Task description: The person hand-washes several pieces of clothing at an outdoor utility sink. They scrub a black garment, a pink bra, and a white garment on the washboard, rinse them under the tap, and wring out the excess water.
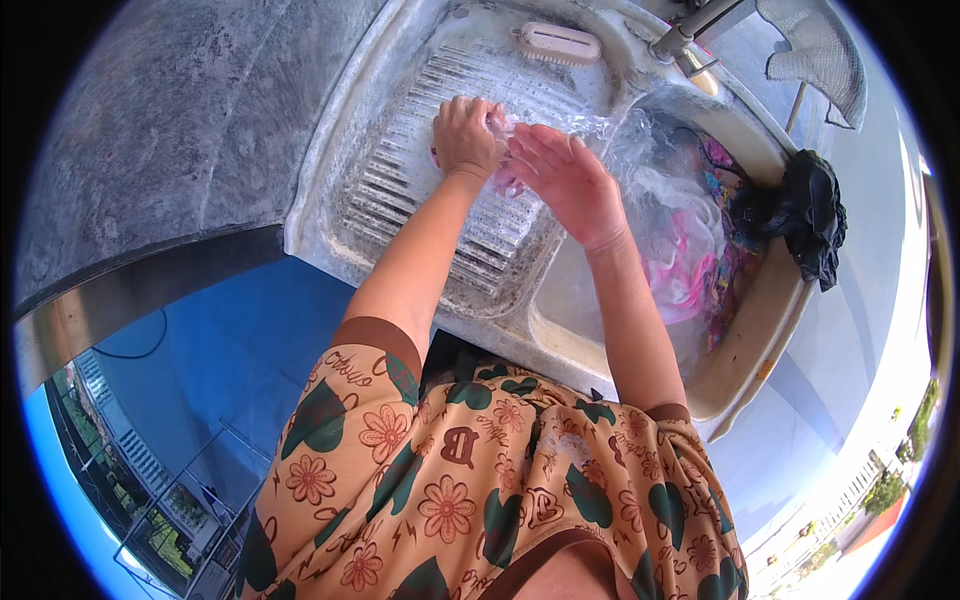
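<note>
Over the ribbed washboard (pixel 442 202) of a stone laundry sink, my left hand (pixel 466 136) is closed around a bunched wet pink cloth (pixel 510 180). Most of that cloth is hidden by my hands. My right hand (pixel 566 180) is beside it, flat with the palm showing and the fingers extended, close to the cloth. Whether its fingertips touch the cloth cannot be told. Clear water (pixel 630 142) splashes from near my right hand toward the basin, where pink and white fabric (pixel 682 262) lies in cloudy water.
A scrub brush (pixel 560 43) lies bristles toward me at the washboard's far end. A faucet (pixel 679 49) rises behind the basin, and a black plastic bag (pixel 806 217) hangs over its right rim. A grey countertop (pixel 165 127) adjoins the sink at left.
</note>
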`<state>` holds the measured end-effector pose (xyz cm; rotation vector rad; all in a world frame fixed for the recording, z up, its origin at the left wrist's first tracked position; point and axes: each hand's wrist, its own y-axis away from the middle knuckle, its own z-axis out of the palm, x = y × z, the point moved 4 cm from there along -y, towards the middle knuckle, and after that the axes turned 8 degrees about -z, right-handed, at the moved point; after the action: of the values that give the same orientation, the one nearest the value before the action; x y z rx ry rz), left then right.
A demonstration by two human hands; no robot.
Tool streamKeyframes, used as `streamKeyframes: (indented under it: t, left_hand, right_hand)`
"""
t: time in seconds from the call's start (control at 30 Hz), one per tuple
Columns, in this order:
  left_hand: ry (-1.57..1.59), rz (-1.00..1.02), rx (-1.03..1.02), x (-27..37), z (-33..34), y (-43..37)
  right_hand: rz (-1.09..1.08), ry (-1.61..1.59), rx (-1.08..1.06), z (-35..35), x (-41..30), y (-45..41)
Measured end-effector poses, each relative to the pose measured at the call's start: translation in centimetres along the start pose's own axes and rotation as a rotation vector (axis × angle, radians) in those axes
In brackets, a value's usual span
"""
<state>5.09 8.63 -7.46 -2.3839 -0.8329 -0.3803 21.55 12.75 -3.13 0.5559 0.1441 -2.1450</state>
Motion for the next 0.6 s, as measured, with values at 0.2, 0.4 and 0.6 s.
streamKeyframes:
  t: [0.2,0.4,0.6]
  left_hand:
    - [0.077,0.058,0.001,-0.4,-1.6,0.9]
    - [0.109,0.058,-0.069,-0.5,-1.7,0.8]
    - [0.111,0.050,-0.059,-0.5,-1.6,0.9]
  right_hand:
    - [-0.261,0.503,0.571,-6.6,-2.4,3.2]
    - [-0.128,0.190,1.310,-25.2,1.8,14.0]
    - [-0.277,-0.602,0.685,-24.0,2.1,10.8]
